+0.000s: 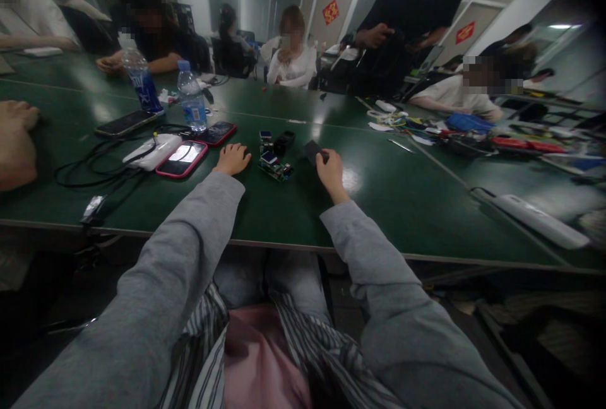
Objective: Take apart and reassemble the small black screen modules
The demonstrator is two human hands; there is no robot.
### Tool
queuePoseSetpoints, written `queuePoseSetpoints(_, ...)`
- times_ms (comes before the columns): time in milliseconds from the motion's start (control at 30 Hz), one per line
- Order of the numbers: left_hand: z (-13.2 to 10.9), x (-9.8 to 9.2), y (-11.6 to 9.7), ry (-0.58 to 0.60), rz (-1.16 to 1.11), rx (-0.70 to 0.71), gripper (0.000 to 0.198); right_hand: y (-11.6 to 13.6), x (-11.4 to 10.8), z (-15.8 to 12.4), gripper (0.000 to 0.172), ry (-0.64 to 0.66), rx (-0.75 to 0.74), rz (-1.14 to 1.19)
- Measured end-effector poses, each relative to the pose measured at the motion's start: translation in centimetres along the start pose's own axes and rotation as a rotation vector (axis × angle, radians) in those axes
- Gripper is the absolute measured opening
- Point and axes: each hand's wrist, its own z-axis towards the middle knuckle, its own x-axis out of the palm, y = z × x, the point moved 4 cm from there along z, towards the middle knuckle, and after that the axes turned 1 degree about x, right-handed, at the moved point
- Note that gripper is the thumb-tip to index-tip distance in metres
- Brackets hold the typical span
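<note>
My left hand rests on the dark green table with its fingers curled under, and nothing shows in it. Just to its right lies a small green circuit board with a blue part on top, and behind that stand a small blue block and a black boxy part. My right hand is pinched on a small flat dark piece, holding it just above the table, right of the board.
Two phones, a white power bank with black cables and two water bottles sit at left. Another person's hand rests at far left. Tools and parts crowd the right; a white power strip lies nearer. Several people sit around.
</note>
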Motion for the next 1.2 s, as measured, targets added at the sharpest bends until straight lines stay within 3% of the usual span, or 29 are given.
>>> queuePoseSetpoints(267,0.0,0.0,0.0,-0.002,-0.015,0.004,0.056,-0.8,-0.4,0.1,0.036,0.022,0.157,-0.034)
queuePoseSetpoints(467,-0.2,-0.2,-0.2,0.009,-0.012,-0.009,0.055,0.2,-0.3,-0.2,0.048,-0.014,-0.024,-0.116)
queuePoseSetpoints(533,-0.2,-0.1,-0.2,0.007,-0.010,-0.010,0.054,0.3,-0.1,-0.3,0.045,-0.002,-0.056,-0.140)
queuePoseSetpoints(733,-0.1,0.0,-0.1,-0.007,-0.012,-0.011,0.054,-0.3,-0.2,-0.1,0.036,0.021,0.040,-0.052)
queuePoseSetpoints(1200,0.0,0.1,0.0,-0.006,-0.001,-0.005,0.054,-0.2,-0.4,-0.1,0.033,0.011,0.042,-0.075)
